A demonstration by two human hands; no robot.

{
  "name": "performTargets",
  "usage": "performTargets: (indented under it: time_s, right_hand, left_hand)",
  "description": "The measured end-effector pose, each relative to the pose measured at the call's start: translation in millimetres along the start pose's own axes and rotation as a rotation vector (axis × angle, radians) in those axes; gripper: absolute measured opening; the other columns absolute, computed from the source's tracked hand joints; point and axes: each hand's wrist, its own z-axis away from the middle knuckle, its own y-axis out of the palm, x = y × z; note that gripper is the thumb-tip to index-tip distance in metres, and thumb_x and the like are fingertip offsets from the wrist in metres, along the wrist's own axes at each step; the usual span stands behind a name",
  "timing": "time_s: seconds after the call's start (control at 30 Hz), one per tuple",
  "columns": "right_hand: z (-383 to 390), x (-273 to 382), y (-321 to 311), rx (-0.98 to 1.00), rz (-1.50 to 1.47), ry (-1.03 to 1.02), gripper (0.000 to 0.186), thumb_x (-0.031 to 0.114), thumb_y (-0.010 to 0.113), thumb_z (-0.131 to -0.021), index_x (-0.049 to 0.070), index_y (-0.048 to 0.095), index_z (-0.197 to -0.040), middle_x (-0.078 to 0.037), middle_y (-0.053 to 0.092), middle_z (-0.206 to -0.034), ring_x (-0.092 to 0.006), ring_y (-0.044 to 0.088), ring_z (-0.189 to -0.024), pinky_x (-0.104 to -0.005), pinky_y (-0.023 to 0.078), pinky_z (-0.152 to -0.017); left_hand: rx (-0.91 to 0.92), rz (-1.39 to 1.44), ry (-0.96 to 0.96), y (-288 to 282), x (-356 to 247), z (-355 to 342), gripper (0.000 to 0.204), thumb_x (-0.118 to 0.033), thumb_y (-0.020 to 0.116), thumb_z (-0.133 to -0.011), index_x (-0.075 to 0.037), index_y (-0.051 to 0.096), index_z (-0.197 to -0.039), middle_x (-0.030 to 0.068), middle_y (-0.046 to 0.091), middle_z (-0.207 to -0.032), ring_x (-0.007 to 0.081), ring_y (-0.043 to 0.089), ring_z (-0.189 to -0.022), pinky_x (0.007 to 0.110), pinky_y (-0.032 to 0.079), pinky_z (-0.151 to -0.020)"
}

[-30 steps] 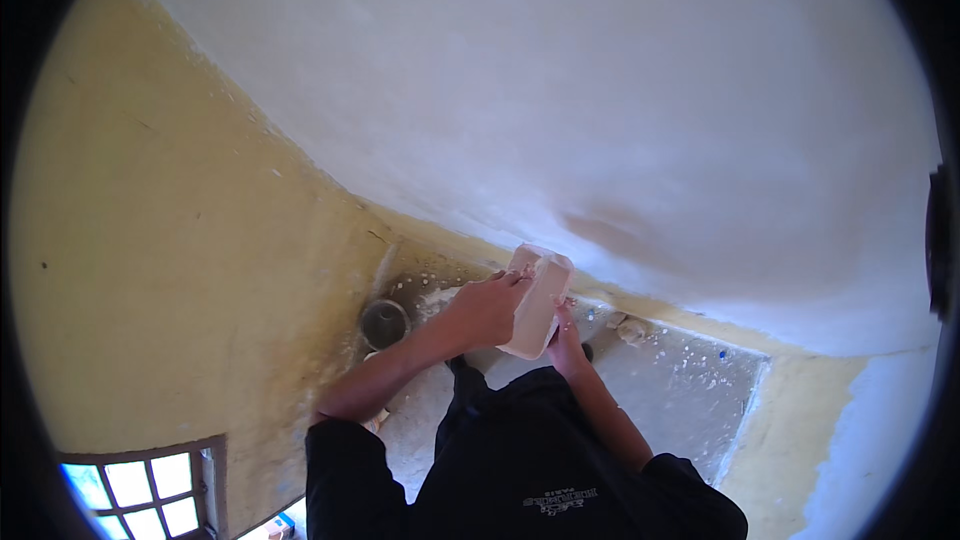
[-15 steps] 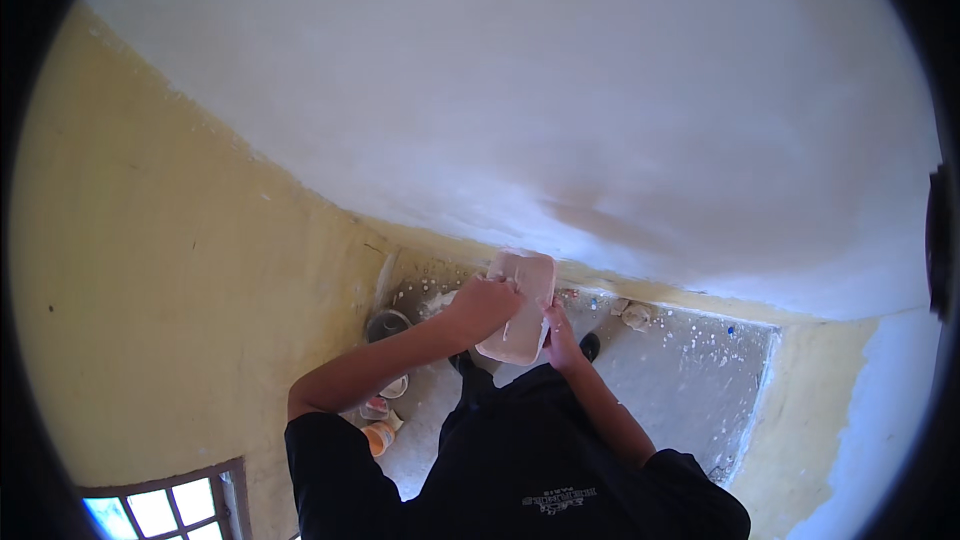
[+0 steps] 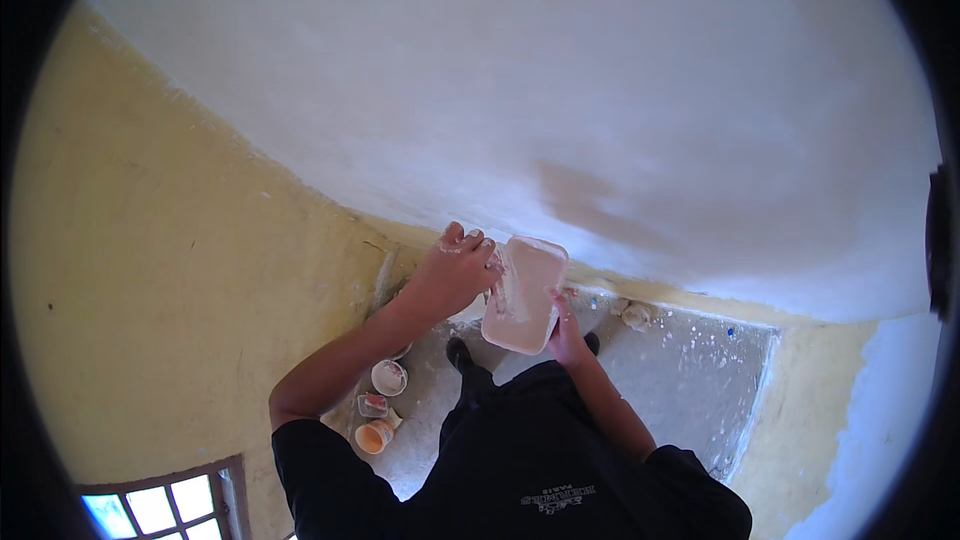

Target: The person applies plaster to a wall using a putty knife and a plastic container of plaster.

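Note:
My right hand [image 3: 566, 333] grips the right edge of a pale pink, shallow rectangular tray [image 3: 525, 315] with rounded corners. Whitish paste is streaked over the tray's face. At the tray's upper left edge is my left hand [image 3: 457, 272], its fingers curled and smeared with the same paste. Whatever sits in those fingers is mostly hidden; only a thin, paste-covered edge shows beside the tray. Ahead rises a wall [image 3: 560, 70] coated white, with a darker patch [image 3: 590, 202] on it.
A yellow wall [image 3: 180, 270] stands at my left, with a barred window [image 3: 155, 510] low down. On the grey, paint-spotted floor [image 3: 680, 380] are a white bucket [image 3: 389, 377], an orange container [image 3: 374, 436] and a small clear tub [image 3: 373, 406]. Beige lumps [image 3: 632, 314] lie by the wall's foot.
My left hand has moved up and left, from over the tray's middle to its left edge. The tray has shifted slightly up and right, and fresh streaks show on its face.

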Motion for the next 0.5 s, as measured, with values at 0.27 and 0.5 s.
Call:
performTargets:
  time_s: [0.27, 0.5]
  right_hand:
    - [5, -10, 0, -0.024, 0.044, -0.015, 0.047, 0.037, 0.045, -0.098, 0.004, 0.044, -0.131, -0.01, 0.055, -0.125, -0.0201, 0.054, -0.116, -0.0361, 0.042, -0.1]
    - [7, -14, 6, -0.063, 0.024, -0.015, 0.045, 0.037, 0.045, -0.097, 0.007, 0.044, -0.131, -0.009, 0.056, -0.123, -0.0202, 0.055, -0.115, -0.0362, 0.043, -0.099]
  left_hand:
    - [-0.103, 0.011, -0.086, -10, 1, 8, 0.012, -0.018, 0.061, -0.079, -0.011, 0.068, -0.073, 0.009, 0.062, -0.096, 0.0231, 0.059, -0.099, 0.043, 0.041, -0.086]
    - [0.203, 0.572, -0.585, 3, -2, 10, 0.022, -0.025, 0.063, -0.083, -0.003, 0.066, -0.08, 0.0171, 0.064, -0.089, 0.0315, 0.063, -0.082, 0.043, 0.047, -0.068]
